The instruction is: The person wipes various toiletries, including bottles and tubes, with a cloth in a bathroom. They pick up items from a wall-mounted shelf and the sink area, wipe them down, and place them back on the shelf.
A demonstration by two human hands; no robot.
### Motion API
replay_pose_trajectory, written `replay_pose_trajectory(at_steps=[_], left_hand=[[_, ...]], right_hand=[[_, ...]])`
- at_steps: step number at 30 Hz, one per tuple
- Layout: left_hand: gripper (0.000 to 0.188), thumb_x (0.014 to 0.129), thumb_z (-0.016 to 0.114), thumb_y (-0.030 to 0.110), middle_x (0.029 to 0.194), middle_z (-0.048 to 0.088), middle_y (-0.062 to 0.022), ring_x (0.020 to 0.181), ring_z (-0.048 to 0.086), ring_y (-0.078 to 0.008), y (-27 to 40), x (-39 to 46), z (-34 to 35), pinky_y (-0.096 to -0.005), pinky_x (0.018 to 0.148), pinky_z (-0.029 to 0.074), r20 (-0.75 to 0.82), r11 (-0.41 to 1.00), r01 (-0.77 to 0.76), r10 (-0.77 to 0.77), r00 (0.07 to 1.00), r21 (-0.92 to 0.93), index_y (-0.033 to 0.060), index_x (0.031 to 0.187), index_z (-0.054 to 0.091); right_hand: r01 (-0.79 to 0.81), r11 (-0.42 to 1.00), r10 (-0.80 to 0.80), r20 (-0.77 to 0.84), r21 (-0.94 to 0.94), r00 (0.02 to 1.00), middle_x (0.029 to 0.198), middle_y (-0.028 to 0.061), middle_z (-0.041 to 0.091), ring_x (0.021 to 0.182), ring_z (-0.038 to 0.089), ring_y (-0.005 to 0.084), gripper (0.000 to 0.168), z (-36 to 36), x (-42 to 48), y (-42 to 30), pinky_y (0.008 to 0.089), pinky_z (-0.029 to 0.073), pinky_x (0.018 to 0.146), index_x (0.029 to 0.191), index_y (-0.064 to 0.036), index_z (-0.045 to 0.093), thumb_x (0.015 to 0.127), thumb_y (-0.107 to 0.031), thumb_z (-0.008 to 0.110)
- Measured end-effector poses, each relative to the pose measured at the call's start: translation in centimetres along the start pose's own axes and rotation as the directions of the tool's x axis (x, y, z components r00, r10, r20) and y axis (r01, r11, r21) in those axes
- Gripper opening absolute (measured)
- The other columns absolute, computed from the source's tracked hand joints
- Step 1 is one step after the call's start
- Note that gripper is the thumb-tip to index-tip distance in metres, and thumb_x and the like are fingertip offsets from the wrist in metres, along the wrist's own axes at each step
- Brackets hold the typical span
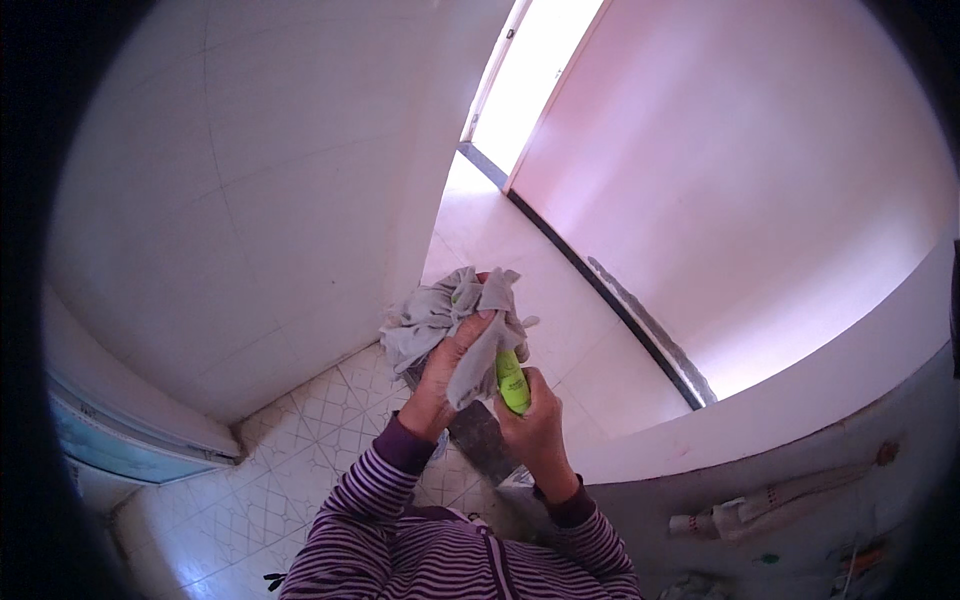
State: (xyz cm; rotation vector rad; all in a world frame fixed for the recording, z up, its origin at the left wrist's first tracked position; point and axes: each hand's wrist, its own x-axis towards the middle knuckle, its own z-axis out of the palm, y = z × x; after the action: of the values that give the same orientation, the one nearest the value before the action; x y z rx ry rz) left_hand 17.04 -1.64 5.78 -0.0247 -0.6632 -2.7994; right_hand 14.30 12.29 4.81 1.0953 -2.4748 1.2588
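A crumpled light-grey cloth (pixel 431 319) is bunched in my left hand (pixel 442 375), whose thumb lies over its folds. One end of the cloth hangs down beside a bright green object (pixel 513 382) with a rounded end, perhaps a bottle or a handle, bearing small writing. My right hand (pixel 536 424) grips this green object near its lower end, to the right of the cloth. The upper part of the green object is hidden under the fabric, so what it is cannot be told fully.
A pale wall (pixel 300 187) rises at the left, above a patterned tile floor (pixel 277 457). A bright doorway (pixel 525 97) opens at the top, with a pink-lit wall (pixel 720 172) to its right. Several items, one long and pale (pixel 772 510), lie at the lower right.
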Motion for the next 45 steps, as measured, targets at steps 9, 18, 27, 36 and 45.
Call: replay_pose_trajectory(at_steps=[9, 18, 27, 36, 45], left_hand=[[0.056, 0.091, 0.053, 0.006, 0.136, 0.046, -0.0118, 0.124, 0.047, -0.0231, -4.0, -0.3, -2.0, -0.0318, 0.107, 0.035, 0.133, 0.866, 0.037, -0.119, 0.984, 0.499, 0.0078, 0.142, 0.03], [0.056, 0.096, 0.05, 0.03, 0.143, 0.038, -0.0108, 0.129, 0.038, -0.0193, -5.6, -0.5, -15.1, -0.0326, 0.109, 0.03, 0.358, 0.712, 0.627, -0.522, 0.774, -0.318, 0.0017, 0.141, 0.033], [0.063, 0.083, 0.071, 0.025, 0.137, 0.046, -0.007, 0.125, 0.043, -0.0205, -0.9, -3.5, -4.4, -0.0346, 0.109, 0.031, 0.319, 0.359, -0.274, -0.071, 0.945, 0.892, 0.0075, 0.136, 0.043], [0.052, 0.095, 0.051, 0.035, 0.134, 0.048, -0.0094, 0.12, 0.047, -0.0165, -0.8, -2.2, -9.2, -0.0296, 0.102, 0.038, 0.113, 0.809, -0.038, -0.036, 0.993, 0.586, 0.0027, 0.135, 0.043], [0.056, 0.097, 0.05, 0.029, 0.143, 0.037, -0.0121, 0.129, 0.04, -0.0208, 0.3, -2.0, -9.7, -0.0336, 0.108, 0.034, 0.122, 0.775, -0.316, 0.3, 0.946, 0.548, 0.0043, 0.142, 0.029]], right_hand=[[-0.03, 0.999, 0.028, 0.077, 0.025, 0.997, 0.08, 0.0189, 0.062, 0.075, 0.064, 0.0336, 0.043, -1.0, 0.1, 0.9, 0.0383, 0.05, 0.065, 0.114, 0.001, 0.047, 0.076, -0.009, 0.066], [-0.091, 0.891, -0.004, 0.209, 0.444, 0.978, 0.099, 0.0123, 0.061, 0.072, 0.059, 0.0114, 0.04, -6.8, 4.7, -2.1, 0.024, 0.048, 0.059, 0.116, 0.002, 0.049, 0.083, -0.01, 0.067], [-0.138, 0.855, 0.169, -0.017, 0.5, 0.986, 0.079, 0.0044, 0.061, 0.062, 0.05, 0.0029, 0.022, -6.2, 5.3, -2.1, 0.0176, 0.043, 0.053, 0.093, -0.001, 0.054, 0.083, -0.012, 0.07], [0.158, 0.436, 0.046, -0.197, 0.886, 0.979, 0.104, 0.0192, 0.06, 0.082, 0.056, 0.0175, 0.021, -8.4, 4.6, -1.9, 0.0289, 0.045, 0.063, 0.107, -0.005, 0.047, 0.087, -0.007, 0.05], [0.224, 0.414, -0.116, -0.193, 0.882, 0.974, 0.113, 0.0229, 0.055, 0.103, 0.054, 0.0282, 0.038, -7.1, 2.4, -2.1, 0.0373, 0.049, 0.078, 0.108, -0.005, 0.044, 0.071, -0.002, 0.053]])
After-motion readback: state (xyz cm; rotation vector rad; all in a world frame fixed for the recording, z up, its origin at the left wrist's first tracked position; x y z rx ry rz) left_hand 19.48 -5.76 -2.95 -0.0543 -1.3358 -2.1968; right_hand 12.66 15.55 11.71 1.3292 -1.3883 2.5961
